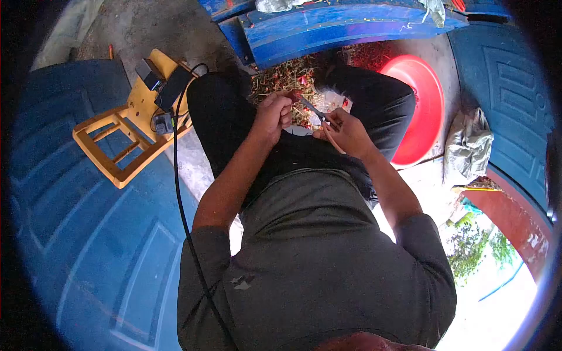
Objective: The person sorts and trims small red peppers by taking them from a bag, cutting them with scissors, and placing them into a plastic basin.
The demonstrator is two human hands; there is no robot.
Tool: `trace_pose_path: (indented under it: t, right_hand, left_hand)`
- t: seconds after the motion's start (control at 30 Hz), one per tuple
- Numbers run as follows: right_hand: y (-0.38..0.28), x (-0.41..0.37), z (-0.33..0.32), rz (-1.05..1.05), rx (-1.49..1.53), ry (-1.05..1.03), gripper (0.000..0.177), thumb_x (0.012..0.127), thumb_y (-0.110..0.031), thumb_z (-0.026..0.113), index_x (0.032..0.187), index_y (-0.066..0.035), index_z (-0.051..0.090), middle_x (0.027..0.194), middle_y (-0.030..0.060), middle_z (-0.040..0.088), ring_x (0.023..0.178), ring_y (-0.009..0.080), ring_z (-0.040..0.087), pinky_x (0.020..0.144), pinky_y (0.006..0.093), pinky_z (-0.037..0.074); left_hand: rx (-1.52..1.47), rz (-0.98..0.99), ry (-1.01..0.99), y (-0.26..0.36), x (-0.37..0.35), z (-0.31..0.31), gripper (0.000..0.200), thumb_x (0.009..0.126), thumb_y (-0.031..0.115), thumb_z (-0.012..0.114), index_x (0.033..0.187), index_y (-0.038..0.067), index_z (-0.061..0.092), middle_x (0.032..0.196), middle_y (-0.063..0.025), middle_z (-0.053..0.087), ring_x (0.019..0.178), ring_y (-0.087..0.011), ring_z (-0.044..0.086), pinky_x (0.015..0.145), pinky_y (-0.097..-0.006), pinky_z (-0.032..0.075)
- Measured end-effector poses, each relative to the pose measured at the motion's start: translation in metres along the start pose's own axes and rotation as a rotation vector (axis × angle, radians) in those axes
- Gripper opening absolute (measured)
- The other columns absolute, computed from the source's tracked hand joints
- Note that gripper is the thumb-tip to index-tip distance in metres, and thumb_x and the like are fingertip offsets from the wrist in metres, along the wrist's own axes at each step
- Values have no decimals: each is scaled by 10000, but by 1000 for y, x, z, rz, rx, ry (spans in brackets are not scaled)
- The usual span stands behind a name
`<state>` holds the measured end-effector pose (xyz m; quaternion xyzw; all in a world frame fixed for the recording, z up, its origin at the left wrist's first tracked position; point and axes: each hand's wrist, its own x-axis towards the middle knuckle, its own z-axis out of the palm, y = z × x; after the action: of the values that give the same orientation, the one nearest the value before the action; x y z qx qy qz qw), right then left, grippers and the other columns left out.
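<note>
My left hand (pixel 271 118) is closed, its thumb and fingers pinching a small dark red piece (pixel 294 95) that looks like a dried chili. A pair of scissors (pixel 313 109) is in my right hand (pixel 346 133), with the fingers wrapped round its handles. The blades point up and left, their tips right at the red piece. Below both hands, between my knees, lies a heap of straw-coloured stems and red bits (pixel 280 79). A whitish, see-through sheet or bag (pixel 331 100) shows behind the scissors.
A red plastic basin (pixel 432 111) stands beside my right knee, near a crumpled grey sack (pixel 468 143). At my left is a yellow wooden stool (pixel 136 111) with dark devices and a black cable (pixel 177 175). A blue wooden bench (pixel 345 29) is in front.
</note>
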<state>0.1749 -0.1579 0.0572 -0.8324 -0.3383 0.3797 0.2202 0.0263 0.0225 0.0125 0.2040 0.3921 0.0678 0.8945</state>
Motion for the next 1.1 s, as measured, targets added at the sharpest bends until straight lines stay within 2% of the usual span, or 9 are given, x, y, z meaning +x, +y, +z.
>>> trace_pose_path:
  t: [0.13, 0.2, 0.3, 0.53, 0.7, 0.8, 0.83, 0.9, 1.1]
  right_hand:
    - [-4, -1, -6, 59, -59, -33, 450, 862, -458, 702, 980, -31, 620, 903, 195, 693, 839, 362, 700, 736, 420, 541]
    - [-11, -3, -12, 106, -102, -63, 523, 794, -431, 816, 980, 17, 621, 875, 160, 679, 800, 243, 677, 723, 351, 516]
    - [-22, -5, -23, 155, -113, -114, 562, 782, -495, 802, 974, 7, 637, 874, 172, 673, 815, 263, 675, 734, 365, 507]
    - [-26, -7, -27, 149, -113, -105, 580, 778, -520, 797, 987, -1, 644, 883, 170, 664, 836, 270, 665, 752, 372, 501]
    - [-14, -4, -19, 44, 16, -123, 509, 809, -423, 809, 1006, 2, 609, 874, 146, 639, 821, 214, 625, 754, 349, 488]
    - [-12, 0, -11, 84, 100, -145, 491, 816, -386, 812, 1014, 5, 591, 874, 142, 629, 821, 196, 611, 754, 340, 484]
    - [-13, 1, -9, 84, 100, -146, 491, 816, -386, 812, 1014, 5, 591, 874, 142, 629, 821, 196, 611, 754, 340, 484]
    - [-17, 3, -3, 54, 5, -94, 531, 865, -497, 715, 1012, 3, 613, 926, 186, 655, 869, 336, 679, 759, 411, 516]
    - [-24, 10, 2, 166, 32, -121, 689, 777, -591, 760, 1067, 11, 592, 943, 176, 681, 905, 330, 690, 805, 405, 526]
  left_hand:
    - [-8, -21, -31, 1, 2, -1, 193, 893, 90, 560, 1082, 51, 549, 647, 57, 409, 499, -68, 381, 443, -239, 301]
    - [7, -24, -13, 2, -1, 1, 203, 889, 87, 558, 1089, 54, 545, 648, 57, 407, 502, -68, 380, 446, -239, 301]
    - [23, -19, 23, 1, 0, 2, 222, 882, 82, 555, 1101, 59, 535, 650, 57, 405, 511, -67, 383, 451, -239, 302]
    - [30, -11, 7, -1, 3, -3, 230, 877, 88, 556, 1103, 64, 522, 658, 55, 411, 532, -68, 400, 461, -241, 307]
    - [38, -15, 48, -2, 2, 3, 198, 913, 88, 556, 1101, 38, 592, 650, 66, 420, 515, -61, 390, 441, -227, 314]
    - [42, -5, 40, 0, 2, 3, 198, 907, 86, 559, 1094, 35, 599, 649, 67, 427, 513, -60, 391, 442, -227, 315]
    - [43, -9, 31, 0, 2, 2, 195, 904, 86, 562, 1087, 34, 602, 650, 66, 432, 512, -60, 392, 443, -228, 315]
    - [37, -3, 11, -3, 5, -1, 193, 901, 86, 564, 1083, 34, 601, 650, 65, 433, 511, -60, 390, 443, -228, 315]
    - [30, 6, 55, -3, 3, 1, 183, 901, 89, 566, 1075, 44, 602, 647, 62, 430, 511, -58, 389, 440, -226, 303]
